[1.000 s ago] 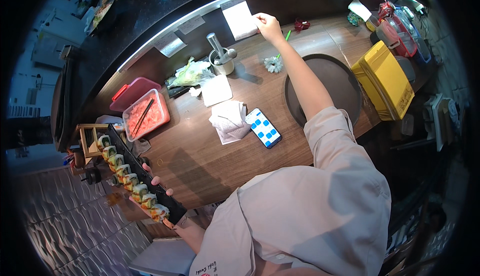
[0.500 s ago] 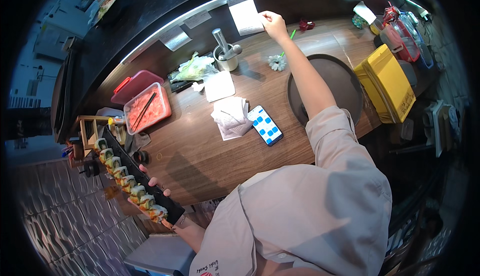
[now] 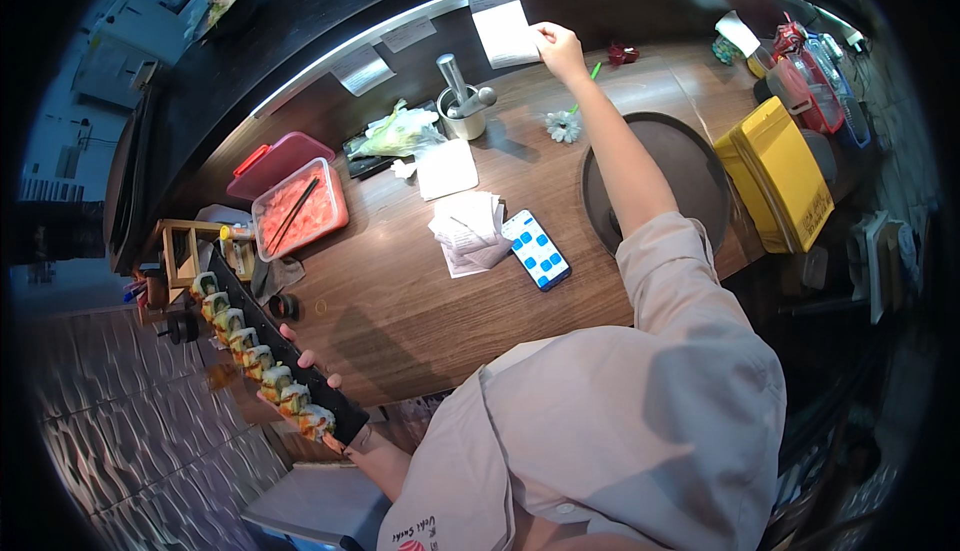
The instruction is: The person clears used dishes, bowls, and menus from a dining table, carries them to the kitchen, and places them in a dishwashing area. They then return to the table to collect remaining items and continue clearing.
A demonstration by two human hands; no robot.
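On my left side, my left hand (image 3: 308, 359) holds a long black serving plate (image 3: 262, 323), its fingertips curled over the plate's edge. A row of sushi roll pieces (image 3: 256, 359), topped with sauce, runs along the plate. My right arm stretches far across the counter. There my right hand (image 3: 560, 49) pinches the right edge of a white paper slip (image 3: 502, 33), which hangs from the lit ledge. A white flower with a green stem (image 3: 563, 126) lies just below that hand.
A round brown tray (image 3: 705, 166) and a yellow box (image 3: 775, 176) stand at the right. Further left are a phone (image 3: 540, 251), crumpled receipts (image 3: 468, 236), a metal cup with utensils (image 3: 463, 121) and a tub of pink food (image 3: 298, 206) with chopsticks. More slips (image 3: 362, 71) hang along the ledge.
The whole view has shifted slightly, so the counter things sit a little further right. Both hands keep their holds on the serving plate and the paper slip.
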